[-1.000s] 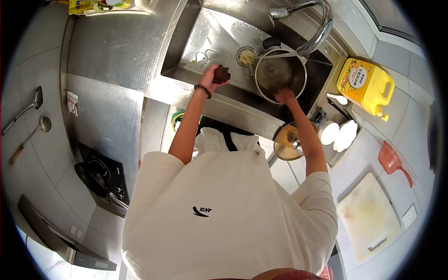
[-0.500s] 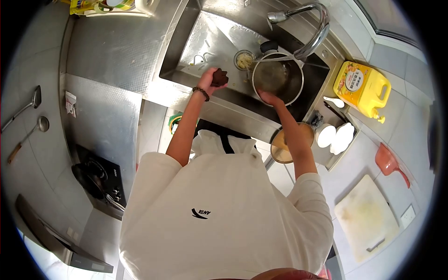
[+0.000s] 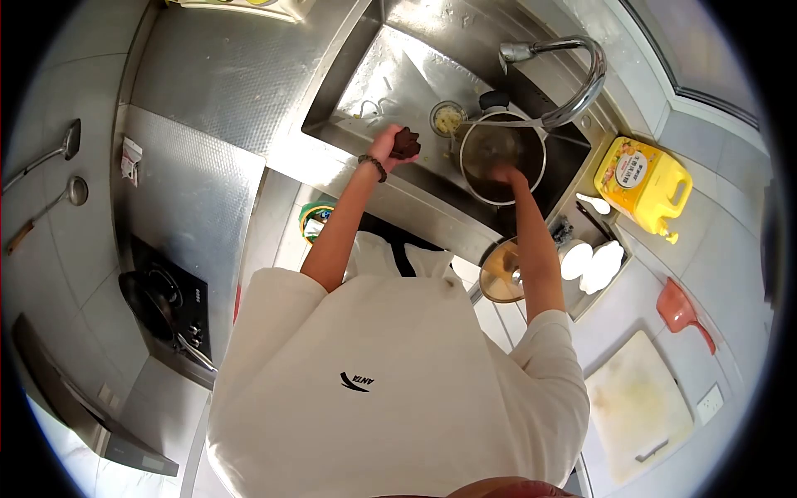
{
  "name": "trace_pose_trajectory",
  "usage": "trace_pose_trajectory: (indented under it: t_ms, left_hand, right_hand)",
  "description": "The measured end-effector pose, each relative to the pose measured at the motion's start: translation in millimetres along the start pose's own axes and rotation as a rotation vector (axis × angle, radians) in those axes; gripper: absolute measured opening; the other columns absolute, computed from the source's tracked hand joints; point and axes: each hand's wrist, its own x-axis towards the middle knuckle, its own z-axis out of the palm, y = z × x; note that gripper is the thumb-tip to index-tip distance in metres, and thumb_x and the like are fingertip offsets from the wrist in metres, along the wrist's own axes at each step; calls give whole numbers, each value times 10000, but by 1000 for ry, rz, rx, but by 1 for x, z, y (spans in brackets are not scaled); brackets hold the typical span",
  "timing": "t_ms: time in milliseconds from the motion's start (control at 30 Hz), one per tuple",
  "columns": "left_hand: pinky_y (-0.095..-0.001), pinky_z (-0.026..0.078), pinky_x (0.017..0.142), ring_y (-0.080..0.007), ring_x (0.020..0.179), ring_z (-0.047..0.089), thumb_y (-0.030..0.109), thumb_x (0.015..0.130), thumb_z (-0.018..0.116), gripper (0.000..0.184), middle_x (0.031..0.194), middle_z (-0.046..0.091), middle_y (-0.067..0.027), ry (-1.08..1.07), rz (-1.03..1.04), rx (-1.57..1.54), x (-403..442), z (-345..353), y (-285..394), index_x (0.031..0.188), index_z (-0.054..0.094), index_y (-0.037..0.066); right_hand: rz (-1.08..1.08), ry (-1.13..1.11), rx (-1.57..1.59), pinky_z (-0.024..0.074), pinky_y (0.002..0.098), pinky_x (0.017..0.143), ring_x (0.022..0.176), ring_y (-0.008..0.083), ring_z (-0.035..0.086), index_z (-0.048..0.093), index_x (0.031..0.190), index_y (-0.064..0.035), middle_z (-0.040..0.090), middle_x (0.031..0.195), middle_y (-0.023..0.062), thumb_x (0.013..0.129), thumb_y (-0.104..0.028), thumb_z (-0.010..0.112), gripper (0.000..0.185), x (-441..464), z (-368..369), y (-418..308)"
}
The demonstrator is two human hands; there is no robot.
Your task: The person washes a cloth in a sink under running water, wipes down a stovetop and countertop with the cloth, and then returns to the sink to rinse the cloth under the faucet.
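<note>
My left hand [image 3: 387, 144], with a dark beaded bracelet at the wrist, is closed around a dark brown crumpled cloth [image 3: 406, 144]. It is held over the front edge of the metal sink [image 3: 390, 66]. My right hand [image 3: 503, 173] reaches down inside a steel pot [image 3: 544, 158] standing in the sink's right part. Its fingers are blurred and hidden in the pot, so I cannot tell what they touch. The pot's black handle [image 3: 494, 100] points to the back. Left of the pot is the drain [image 3: 448, 119], with pale scraps in it.
A curved faucet [image 3: 594, 79] arches over the pot. On the right are a yellow detergent jug [image 3: 639, 178], white bowls [image 3: 575, 260], a pink scoop [image 3: 678, 307] and a cutting board [image 3: 639, 407]. A glass lid [image 3: 501, 274] lies below my right forearm. A pan [image 3: 148, 305] sits on the stove at left.
My right hand has moved from the pot's near rim deeper inside it. My left hand still grips the brown cloth. The whole view has shifted slightly.
</note>
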Motion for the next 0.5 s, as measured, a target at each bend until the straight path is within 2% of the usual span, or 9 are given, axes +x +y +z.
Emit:
trace_pose_trajectory:
  t_ms: [67, 133, 167, 233, 267, 333, 367, 433, 500]
  left_hand:
    - [-457, 575, 794, -268, 957, 619, 335, 933, 521, 363, 1103, 598, -132, -9, -21, 21, -1, -3, -4, 1126, 521, 28]
    - [-459, 574, 789, -264, 939, 621, 336, 928, 526, 345, 1072, 602, -129, -24, -9, 22, 4, -5, -3, 1107, 527, 41]
    - [-459, 574, 789, -264, 939, 621, 336, 928, 526, 345, 1072, 602, -129, -26, -9, 23, 2, -3, -2, 1107, 527, 41]
    - [-459, 574, 776, -263, 936, 619, 328, 929, 521, 320, 1055, 606, -126, 19, -30, 3, -4, 4, 1, 1093, 528, 54]
    - [-459, 574, 776, -263, 936, 619, 328, 929, 521, 320, 1055, 606, -126, 14, -30, 6, -3, 5, 1, 1093, 528, 54]
    - [-489, 558, 757, -268, 873, 614, 352, 881, 550, 320, 984, 616, -118, 4, -9, -64, -2, 6, 0, 1025, 549, 66]
    - [-489, 558, 757, -268, 873, 614, 352, 881, 550, 320, 984, 616, -118, -1, -9, -60, -2, 9, 2, 1025, 549, 66]
    - [-519, 524, 803, -282, 899, 612, 398, 839, 569, 356, 1004, 626, -103, -59, -142, -142, -4, 19, 8, 1033, 572, 99]
    - [-523, 510, 811, -288, 904, 611, 414, 825, 571, 364, 1010, 633, -97, -69, -165, -206, -1, 41, 9, 1026, 589, 111]
  right_hand:
    - [36, -172, 154, 536, 408, 787, 893, 294, 678, 708, 991, -53, 689, 1057, 154, 863, -334, 591, 330, -33, -68, -49]
    - [391, 252, 793, 535, 365, 705, 824, 236, 677, 656, 1049, 17, 699, 955, 139, 850, -237, 649, 323, -51, -131, -99]
    - [392, 254, 793, 535, 365, 705, 824, 236, 677, 656, 1049, 17, 699, 955, 139, 850, -237, 649, 323, -51, -157, -115]
    - [338, 515, 1644, 516, 303, 641, 730, 183, 654, 629, 1065, 31, 674, 871, 96, 874, -138, 639, 256, -44, -193, -135]
    - [339, 521, 1643, 516, 303, 641, 730, 183, 654, 629, 1065, 31, 674, 871, 96, 874, -138, 639, 256, -35, -200, -135]
    - [64, 598, 1746, 494, 266, 588, 642, 150, 609, 644, 994, -18, 638, 802, 49, 911, -98, 588, 128, -22, -212, -135]
    - [65, 605, 1745, 494, 266, 588, 642, 150, 609, 644, 994, -18, 638, 802, 49, 911, -98, 588, 128, -25, -225, -146]
    - [366, 638, 1687, 466, 265, 544, 605, 136, 568, 627, 927, -40, 588, 759, 27, 930, -108, 560, 95, -35, -261, -173]
    - [288, 544, 1773, 457, 279, 533, 597, 146, 557, 618, 924, -44, 577, 760, 23, 938, -160, 565, 128, -23, -260, -167]
